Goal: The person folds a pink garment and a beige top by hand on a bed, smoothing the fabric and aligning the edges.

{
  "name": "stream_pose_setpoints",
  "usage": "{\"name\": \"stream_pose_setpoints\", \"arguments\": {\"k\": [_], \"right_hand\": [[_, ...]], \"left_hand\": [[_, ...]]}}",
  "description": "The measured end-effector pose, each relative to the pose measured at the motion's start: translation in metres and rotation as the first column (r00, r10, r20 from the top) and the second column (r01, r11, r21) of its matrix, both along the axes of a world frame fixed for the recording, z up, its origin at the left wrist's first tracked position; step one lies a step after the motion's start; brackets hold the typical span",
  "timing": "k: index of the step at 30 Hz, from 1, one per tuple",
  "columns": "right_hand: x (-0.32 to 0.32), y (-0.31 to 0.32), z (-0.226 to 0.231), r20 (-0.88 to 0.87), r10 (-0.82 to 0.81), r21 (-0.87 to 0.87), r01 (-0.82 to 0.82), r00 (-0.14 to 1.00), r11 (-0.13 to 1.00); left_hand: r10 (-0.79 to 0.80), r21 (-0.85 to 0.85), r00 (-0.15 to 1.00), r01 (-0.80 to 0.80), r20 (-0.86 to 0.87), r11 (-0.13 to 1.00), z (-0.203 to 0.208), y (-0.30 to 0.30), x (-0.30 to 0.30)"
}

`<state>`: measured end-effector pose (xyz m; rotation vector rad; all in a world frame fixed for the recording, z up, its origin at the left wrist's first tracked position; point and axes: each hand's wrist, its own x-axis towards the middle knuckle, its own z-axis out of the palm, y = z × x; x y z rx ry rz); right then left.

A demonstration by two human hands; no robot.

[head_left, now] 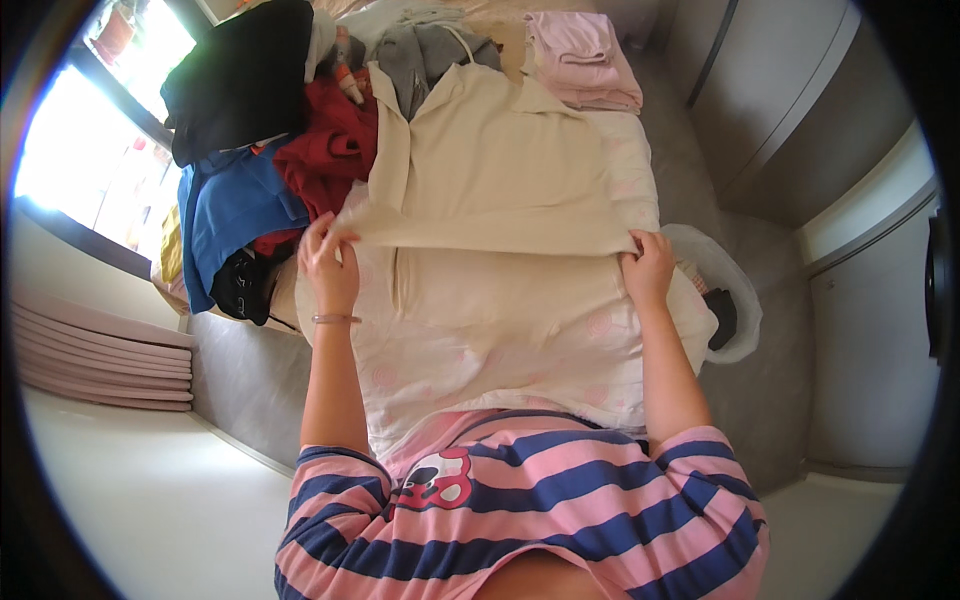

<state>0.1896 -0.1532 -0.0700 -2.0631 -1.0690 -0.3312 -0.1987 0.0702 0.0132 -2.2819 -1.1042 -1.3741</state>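
A cream garment (500,150) is spread out over a white sheet with pale pink patterns (500,365). Its near edge is lifted in a long fold that runs between my two hands. At the left end of this fold, my left hand (330,265) pinches the cloth, slightly blurred. The other end is gripped between the thumb and fingers of my right hand (648,268). Below the raised edge, more cream cloth (480,285) lies flat. Whether it belongs to the same garment I cannot tell.
A heap at the left holds a black item (240,80), a blue cloth (230,210) and a red garment (325,140). Grey clothing (425,65) lies at the far edge. Folded pink cloth (580,60) sits far right. A translucent bag (735,300) stands right of the bed.
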Motion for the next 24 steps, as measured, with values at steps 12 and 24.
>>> {"name": "stream_pose_setpoints", "arguments": {"k": [12,24], "right_hand": [[-0.003,0.004,0.005,-0.002,0.008,0.025,-0.008,1.0,1.0],[0.0,0.003,0.007,-0.1,0.026,0.06,-0.02,0.995,0.998]], "left_hand": [[0.208,-0.841,0.879,0.305,0.429,0.447,-0.04,0.008,-0.006],[0.199,-0.866,0.874,0.361,0.444,0.346,-0.073,0.032,-0.019]]}}
